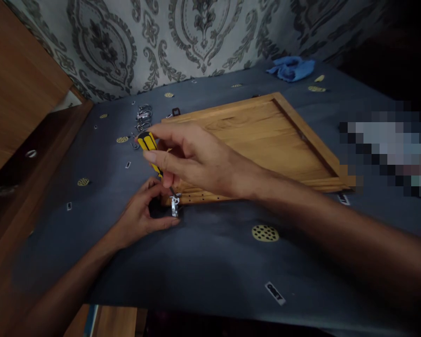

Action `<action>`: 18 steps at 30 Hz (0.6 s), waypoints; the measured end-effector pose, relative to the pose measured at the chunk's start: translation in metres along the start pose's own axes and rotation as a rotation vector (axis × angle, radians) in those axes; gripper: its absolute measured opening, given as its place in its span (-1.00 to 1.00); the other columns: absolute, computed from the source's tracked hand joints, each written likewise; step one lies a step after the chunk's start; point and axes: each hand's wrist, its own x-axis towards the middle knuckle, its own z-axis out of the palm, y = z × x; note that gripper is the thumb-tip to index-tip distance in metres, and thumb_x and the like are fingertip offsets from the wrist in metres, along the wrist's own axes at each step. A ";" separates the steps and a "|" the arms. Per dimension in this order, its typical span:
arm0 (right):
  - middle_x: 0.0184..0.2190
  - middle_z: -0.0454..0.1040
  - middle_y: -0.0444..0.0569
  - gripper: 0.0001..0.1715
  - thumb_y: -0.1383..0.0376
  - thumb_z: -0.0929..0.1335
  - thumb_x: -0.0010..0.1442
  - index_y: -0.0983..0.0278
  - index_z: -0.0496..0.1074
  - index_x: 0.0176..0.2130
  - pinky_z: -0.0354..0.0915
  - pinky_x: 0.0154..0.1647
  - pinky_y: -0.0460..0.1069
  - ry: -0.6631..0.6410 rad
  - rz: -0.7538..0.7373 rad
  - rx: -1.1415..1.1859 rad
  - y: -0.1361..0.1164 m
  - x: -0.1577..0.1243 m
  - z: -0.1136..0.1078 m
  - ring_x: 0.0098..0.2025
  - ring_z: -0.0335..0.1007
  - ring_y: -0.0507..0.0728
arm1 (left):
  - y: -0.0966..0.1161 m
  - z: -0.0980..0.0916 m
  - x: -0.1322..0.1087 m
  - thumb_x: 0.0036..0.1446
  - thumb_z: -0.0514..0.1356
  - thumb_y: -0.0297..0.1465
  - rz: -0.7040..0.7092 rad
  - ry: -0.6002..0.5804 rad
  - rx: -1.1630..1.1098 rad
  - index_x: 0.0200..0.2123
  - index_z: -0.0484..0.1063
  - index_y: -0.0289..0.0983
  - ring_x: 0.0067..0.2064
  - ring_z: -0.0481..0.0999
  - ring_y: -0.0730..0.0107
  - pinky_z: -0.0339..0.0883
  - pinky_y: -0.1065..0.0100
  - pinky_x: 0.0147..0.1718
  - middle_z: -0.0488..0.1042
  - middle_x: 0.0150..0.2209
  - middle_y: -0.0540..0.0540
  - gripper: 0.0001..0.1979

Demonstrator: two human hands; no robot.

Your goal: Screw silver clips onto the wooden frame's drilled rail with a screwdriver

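My right hand [185, 157] is wrapped round a yellow and black screwdriver [148, 142], whose tip points down at a small metal bracket [175, 204]. The bracket sits against the near left corner of a wooden panel [266, 135] that lies flat on a dark blue patterned cloth [214, 262]. My left hand [143, 213] pinches the bracket, thumb and fingers closed beside it, holding it to the panel's edge. A row of small holes runs along that edge.
Several more metal brackets [143, 117] lie in a pile beyond the screwdriver. A crumpled blue cloth [292, 68] lies at the back right. Brown wooden furniture [17, 93] stands at the left; patterned wallpaper is behind. A blurred-out patch is at the right.
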 end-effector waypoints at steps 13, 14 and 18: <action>-0.51 0.33 -0.27 -0.70 0.41 0.46 0.25 0.28 0.26 -0.37 0.32 -0.46 -0.19 0.009 0.038 0.114 -0.006 -0.003 -0.002 -0.45 0.35 -0.09 | -0.002 0.000 0.000 0.03 0.49 -0.25 -0.010 -0.004 -0.035 -0.24 0.49 -0.20 -0.18 0.39 0.28 0.35 0.27 -0.15 0.40 -0.21 -0.02 -0.68; -0.51 0.34 -0.27 -0.77 0.43 0.43 0.29 0.29 0.30 -0.33 0.34 -0.47 -0.19 -0.049 0.042 0.127 -0.007 -0.003 -0.005 -0.46 0.38 -0.09 | -0.002 0.000 0.000 0.03 0.49 -0.23 -0.019 -0.004 -0.036 -0.21 0.50 -0.20 -0.16 0.40 0.27 0.35 0.26 -0.14 0.40 -0.19 -0.03 -0.68; -0.55 0.33 -0.26 -0.78 0.41 0.39 0.32 0.29 0.34 -0.37 0.36 -0.48 -0.18 -0.129 0.038 0.163 -0.004 -0.006 -0.006 -0.48 0.41 -0.08 | -0.001 0.000 0.000 0.04 0.47 -0.19 -0.025 -0.008 -0.022 -0.22 0.51 -0.20 -0.15 0.40 0.24 0.34 0.23 -0.13 0.40 -0.20 -0.04 -0.67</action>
